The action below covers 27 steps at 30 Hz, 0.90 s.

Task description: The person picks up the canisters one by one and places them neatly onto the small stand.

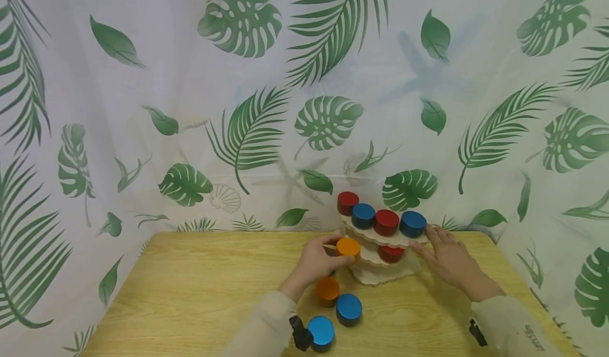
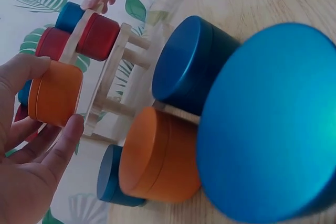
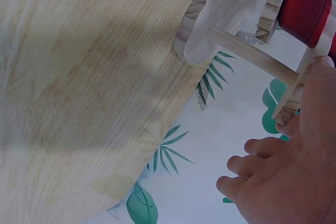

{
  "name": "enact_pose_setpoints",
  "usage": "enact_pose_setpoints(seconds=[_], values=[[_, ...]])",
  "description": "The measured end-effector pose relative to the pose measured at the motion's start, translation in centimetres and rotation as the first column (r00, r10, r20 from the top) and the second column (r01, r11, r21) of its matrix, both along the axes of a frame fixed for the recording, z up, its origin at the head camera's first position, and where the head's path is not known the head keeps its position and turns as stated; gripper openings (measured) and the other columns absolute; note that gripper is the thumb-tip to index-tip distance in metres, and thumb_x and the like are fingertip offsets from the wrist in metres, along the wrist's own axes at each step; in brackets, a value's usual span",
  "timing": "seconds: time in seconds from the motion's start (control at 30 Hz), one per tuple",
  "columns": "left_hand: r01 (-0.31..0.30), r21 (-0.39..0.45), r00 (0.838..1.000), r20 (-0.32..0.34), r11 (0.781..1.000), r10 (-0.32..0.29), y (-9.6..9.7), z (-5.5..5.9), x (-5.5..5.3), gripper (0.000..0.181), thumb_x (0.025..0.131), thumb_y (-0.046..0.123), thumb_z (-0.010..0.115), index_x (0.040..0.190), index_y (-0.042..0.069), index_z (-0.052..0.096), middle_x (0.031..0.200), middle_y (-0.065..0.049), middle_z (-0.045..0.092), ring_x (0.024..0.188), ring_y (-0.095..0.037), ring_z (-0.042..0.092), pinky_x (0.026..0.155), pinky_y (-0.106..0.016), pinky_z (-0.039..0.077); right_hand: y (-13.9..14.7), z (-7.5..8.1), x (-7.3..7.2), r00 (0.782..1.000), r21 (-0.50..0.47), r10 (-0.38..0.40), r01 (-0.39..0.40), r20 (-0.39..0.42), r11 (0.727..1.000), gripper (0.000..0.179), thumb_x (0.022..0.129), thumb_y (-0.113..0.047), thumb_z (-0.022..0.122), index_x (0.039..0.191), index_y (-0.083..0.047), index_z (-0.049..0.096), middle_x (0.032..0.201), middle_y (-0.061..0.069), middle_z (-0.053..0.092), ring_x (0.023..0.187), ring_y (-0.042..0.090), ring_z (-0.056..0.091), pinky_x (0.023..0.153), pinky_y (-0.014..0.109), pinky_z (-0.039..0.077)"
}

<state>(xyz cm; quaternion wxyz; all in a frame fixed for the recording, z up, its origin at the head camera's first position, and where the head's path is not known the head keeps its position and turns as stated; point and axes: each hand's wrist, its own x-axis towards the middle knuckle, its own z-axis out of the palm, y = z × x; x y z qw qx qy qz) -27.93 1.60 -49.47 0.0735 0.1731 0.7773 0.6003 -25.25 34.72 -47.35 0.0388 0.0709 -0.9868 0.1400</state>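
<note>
My left hand [image 1: 314, 260] pinches an orange round tin [image 2: 56, 93] between thumb and fingers, beside the middle tier of a wooden three-tier stand [image 1: 386, 275]. On the stand's top tier two red tins and two blue tins alternate in a row, a blue tin [image 1: 413, 223] at the right end. One red tin [image 1: 391, 254] sits on the middle tier, partly hidden beneath the top board. With thumb and a finger, my right hand [image 1: 449, 259] grips the right end of the top tier; its other fingers [image 3: 252, 165] extend free of the board.
In front of the stand, on the wood-grain table [image 1: 200, 293], stand another orange tin [image 1: 328, 292] and two blue tins [image 1: 349, 309]. A further blue tin [image 2: 118, 177] is mostly hidden behind my left hand in the head view. A leaf-print curtain [image 1: 266, 82] hangs behind the table.
</note>
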Motion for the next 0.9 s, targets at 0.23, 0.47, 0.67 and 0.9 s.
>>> enact_pose_setpoints(seconds=[0.23, 0.47, 0.67, 0.9], values=[[-0.021, -0.006, 1.0, 0.019, 1.0, 0.021, 1.5, -0.5, 0.0, 0.054, 0.087, 0.024, 0.088, 0.134, 0.003, 0.069, 0.124, -0.011, 0.072, 0.101, -0.025, 0.07, 0.078, -0.025, 0.062, 0.0, 0.0, 0.0, 1.0, 0.0, -0.007, 0.007, 0.014, 1.0, 0.086, 0.111, -0.056, 0.041, 0.155, 0.018, 0.033, 0.157, 0.044, 0.035, 0.143, 0.067, 0.032, 0.11, 0.083, 0.03], [-0.024, -0.009, 1.0, -0.006, 1.0, 0.024, 2.6, -0.6, 0.2, 0.054, 0.087, 0.025, 0.088, 0.133, 0.002, 0.07, 0.124, -0.01, 0.072, 0.097, -0.017, 0.07, 0.077, -0.021, 0.06, -0.1, 0.1, 0.2, 1.0, -0.006, -0.005, 0.005, 0.02, 1.0, 0.086, 0.111, -0.056, 0.041, 0.155, 0.018, 0.033, 0.157, 0.044, 0.035, 0.143, 0.067, 0.033, 0.11, 0.083, 0.03], [-0.038, -0.009, 0.999, -0.003, 0.999, 0.038, 3.1, -0.6, 0.3, 0.053, 0.087, 0.025, 0.088, 0.132, 0.005, 0.07, 0.123, -0.007, 0.071, 0.095, -0.015, 0.068, 0.076, -0.019, 0.059, 0.0, 0.0, 0.0, 1.0, 0.009, -0.003, 0.003, 0.013, 1.0, 0.086, 0.111, -0.056, 0.04, 0.155, 0.018, 0.033, 0.157, 0.044, 0.035, 0.143, 0.067, 0.033, 0.11, 0.083, 0.03], [-0.047, -0.033, 0.999, 0.015, 0.998, 0.047, 3.7, -0.8, -0.1, 0.058, 0.088, 0.03, 0.088, 0.137, 0.006, 0.068, 0.122, -0.004, 0.069, 0.098, -0.016, 0.066, 0.074, -0.018, 0.057, 0.0, 0.0, -0.1, 1.0, 0.008, 0.001, -0.001, 0.007, 1.0, 0.085, 0.111, -0.055, 0.041, 0.154, 0.018, 0.033, 0.157, 0.044, 0.036, 0.142, 0.068, 0.033, 0.11, 0.082, 0.031]])
